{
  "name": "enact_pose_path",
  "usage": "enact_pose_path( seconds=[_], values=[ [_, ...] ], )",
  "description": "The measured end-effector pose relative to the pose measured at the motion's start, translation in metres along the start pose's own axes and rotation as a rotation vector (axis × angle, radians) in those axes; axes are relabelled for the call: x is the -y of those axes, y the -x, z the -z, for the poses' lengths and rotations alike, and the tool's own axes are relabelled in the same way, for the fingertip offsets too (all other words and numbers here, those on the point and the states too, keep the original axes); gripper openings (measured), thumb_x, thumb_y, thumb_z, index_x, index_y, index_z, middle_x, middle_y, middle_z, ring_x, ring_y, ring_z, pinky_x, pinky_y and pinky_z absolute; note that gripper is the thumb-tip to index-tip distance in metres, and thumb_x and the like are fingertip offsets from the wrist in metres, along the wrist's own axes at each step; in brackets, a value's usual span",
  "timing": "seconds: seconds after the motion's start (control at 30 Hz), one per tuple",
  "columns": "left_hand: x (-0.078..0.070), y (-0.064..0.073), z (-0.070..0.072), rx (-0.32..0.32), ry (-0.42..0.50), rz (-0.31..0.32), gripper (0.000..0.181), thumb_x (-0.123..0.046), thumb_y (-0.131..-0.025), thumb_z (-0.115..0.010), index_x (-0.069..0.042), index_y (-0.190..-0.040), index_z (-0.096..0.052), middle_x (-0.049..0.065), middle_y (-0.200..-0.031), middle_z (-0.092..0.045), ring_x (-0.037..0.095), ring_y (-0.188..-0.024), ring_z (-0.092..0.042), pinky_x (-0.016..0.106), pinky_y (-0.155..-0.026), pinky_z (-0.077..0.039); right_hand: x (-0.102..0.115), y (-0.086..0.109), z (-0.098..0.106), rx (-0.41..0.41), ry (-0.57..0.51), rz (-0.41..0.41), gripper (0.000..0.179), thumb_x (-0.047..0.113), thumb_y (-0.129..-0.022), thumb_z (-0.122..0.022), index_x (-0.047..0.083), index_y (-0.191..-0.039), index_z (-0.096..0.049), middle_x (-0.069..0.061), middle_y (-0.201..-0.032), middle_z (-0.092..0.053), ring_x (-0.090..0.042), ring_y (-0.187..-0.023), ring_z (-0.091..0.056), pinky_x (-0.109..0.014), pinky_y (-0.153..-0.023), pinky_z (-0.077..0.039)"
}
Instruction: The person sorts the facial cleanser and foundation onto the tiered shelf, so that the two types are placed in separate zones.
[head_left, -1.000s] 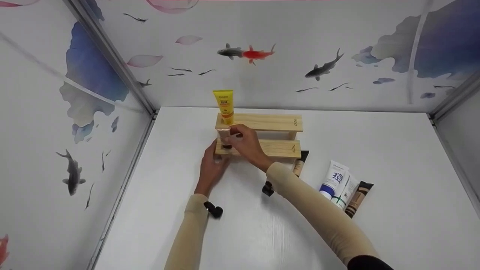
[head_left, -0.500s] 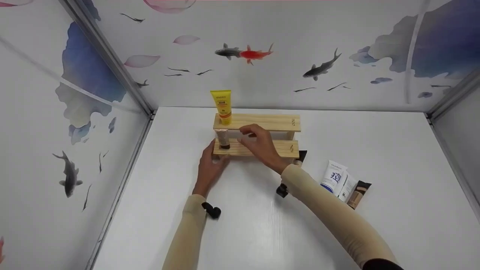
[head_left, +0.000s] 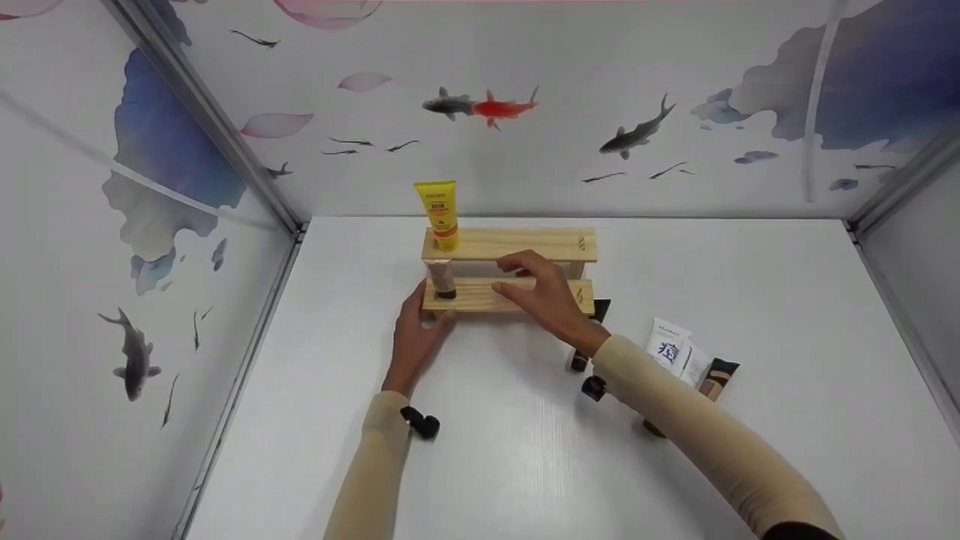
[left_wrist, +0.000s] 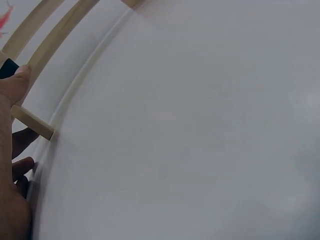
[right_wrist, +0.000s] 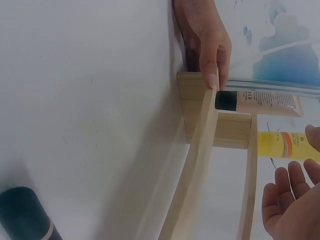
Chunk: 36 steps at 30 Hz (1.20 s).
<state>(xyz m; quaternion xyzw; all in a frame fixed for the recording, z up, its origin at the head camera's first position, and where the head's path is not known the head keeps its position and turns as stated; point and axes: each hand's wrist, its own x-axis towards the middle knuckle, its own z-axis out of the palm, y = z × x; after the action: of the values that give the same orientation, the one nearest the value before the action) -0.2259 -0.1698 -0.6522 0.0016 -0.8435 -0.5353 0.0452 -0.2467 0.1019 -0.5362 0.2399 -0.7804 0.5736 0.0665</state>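
A two-tier light wooden rack (head_left: 480,297) stands on the white table. My left hand (head_left: 416,341) holds its left end, thumb at the front shelf and fingers around the side, as the left wrist view also shows. On the left of the upper shelf stands a yellow squeeze tube (head_left: 441,214). Below it, a small beige squeeze tube (head_left: 442,277) stands upright on its dark cap on the lower shelf. My right hand (head_left: 549,296) is over the rack's right half, holding nothing, thumb and fingers apart. In the right wrist view its fingers (right_wrist: 285,187) are loosely bent.
A dark-capped tube (head_left: 579,360) lies by the rack's right front, partly behind my right hand. Further right lie two white tubes (head_left: 666,341) and a brown tube (head_left: 718,375), partly covered by my right sleeve. Printed walls rise behind and at both sides.
My right hand has let go of the small beige tube, which now stands on the lower shelf, and has moved right. The left hand keeps its hold on the rack.
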Motion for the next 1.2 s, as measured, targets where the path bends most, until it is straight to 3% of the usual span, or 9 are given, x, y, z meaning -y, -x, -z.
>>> enact_pose_path(
  seconds=[0.13, 0.33, 0.53, 0.67, 0.87, 1.1, 1.2],
  values=[
    [0.002, 0.0, 0.0, 0.002, -0.004, -0.003, 0.102, -0.073, -0.097, -0.072, -0.024, -0.176, -0.03, 0.004, -0.175, -0.039, 0.024, -0.158, -0.039, 0.053, -0.131, -0.031, 0.003, 0.008, 0.011, 0.003, -0.016, 0.026, 0.036, 0.015, -0.098, -0.087, 0.006, -0.132, -0.077, -0.01, -0.128, -0.075, -0.028, -0.122, -0.069, -0.054, -0.108, -0.056],
    [0.001, -0.002, 0.002, -0.005, -0.035, -0.016, 0.099, -0.068, -0.1, -0.072, -0.021, -0.176, -0.031, 0.007, -0.175, -0.039, 0.027, -0.16, -0.038, 0.051, -0.132, -0.029, 0.005, 0.021, 0.029, 0.04, -0.039, 0.055, 0.039, 0.012, -0.097, -0.087, 0.01, -0.135, -0.076, -0.012, -0.131, -0.074, -0.03, -0.124, -0.068, -0.057, -0.107, -0.055],
    [0.001, -0.004, 0.003, -0.004, -0.056, -0.001, 0.095, -0.058, -0.103, -0.074, -0.015, -0.175, -0.03, 0.013, -0.177, -0.037, 0.031, -0.164, -0.032, 0.05, -0.134, -0.025, 0.008, 0.032, 0.047, 0.071, -0.012, 0.031, 0.039, 0.019, -0.097, -0.088, 0.016, -0.134, -0.077, -0.004, -0.132, -0.076, -0.023, -0.124, -0.069, -0.05, -0.107, -0.056],
    [0.0, -0.003, 0.002, -0.011, -0.051, -0.008, 0.093, -0.054, -0.104, -0.075, -0.014, -0.175, -0.031, 0.013, -0.176, -0.037, 0.031, -0.164, -0.032, 0.049, -0.134, -0.025, 0.008, 0.041, 0.06, 0.071, 0.008, 0.041, 0.039, 0.015, -0.097, -0.088, 0.015, -0.134, -0.076, -0.004, -0.132, -0.075, -0.024, -0.125, -0.068, -0.047, -0.107, -0.056],
    [-0.001, -0.002, 0.001, -0.017, -0.029, -0.035, 0.092, -0.049, -0.104, -0.078, -0.011, -0.174, -0.032, 0.016, -0.176, -0.038, 0.034, -0.164, -0.033, 0.052, -0.134, -0.025, 0.008, 0.055, 0.084, 0.029, 0.047, 0.027, 0.043, 0.002, -0.095, -0.086, 0.01, -0.136, -0.075, -0.007, -0.133, -0.074, -0.029, -0.126, -0.067, -0.036, -0.105, -0.055],
    [-0.002, -0.002, 0.001, -0.015, -0.008, -0.046, 0.091, -0.046, -0.104, -0.078, -0.01, -0.174, -0.033, 0.017, -0.175, -0.039, 0.035, -0.163, -0.034, 0.053, -0.134, -0.026, 0.009, 0.074, 0.111, -0.023, 0.119, -0.021, 0.04, -0.007, -0.095, -0.082, 0.0, -0.133, -0.074, -0.016, -0.129, -0.072, -0.036, -0.124, -0.065, -0.05, -0.108, -0.054],
    [-0.002, -0.002, 0.001, -0.013, 0.0, -0.054, 0.09, -0.046, -0.104, -0.078, -0.009, -0.174, -0.033, 0.017, -0.174, -0.039, 0.035, -0.162, -0.035, 0.054, -0.133, -0.027, 0.006, 0.083, 0.123, -0.036, 0.149, -0.041, 0.04, -0.004, -0.095, -0.083, 0.006, -0.133, -0.075, -0.012, -0.13, -0.073, -0.029, -0.124, -0.066, -0.039, -0.108, -0.055]
  ],
)
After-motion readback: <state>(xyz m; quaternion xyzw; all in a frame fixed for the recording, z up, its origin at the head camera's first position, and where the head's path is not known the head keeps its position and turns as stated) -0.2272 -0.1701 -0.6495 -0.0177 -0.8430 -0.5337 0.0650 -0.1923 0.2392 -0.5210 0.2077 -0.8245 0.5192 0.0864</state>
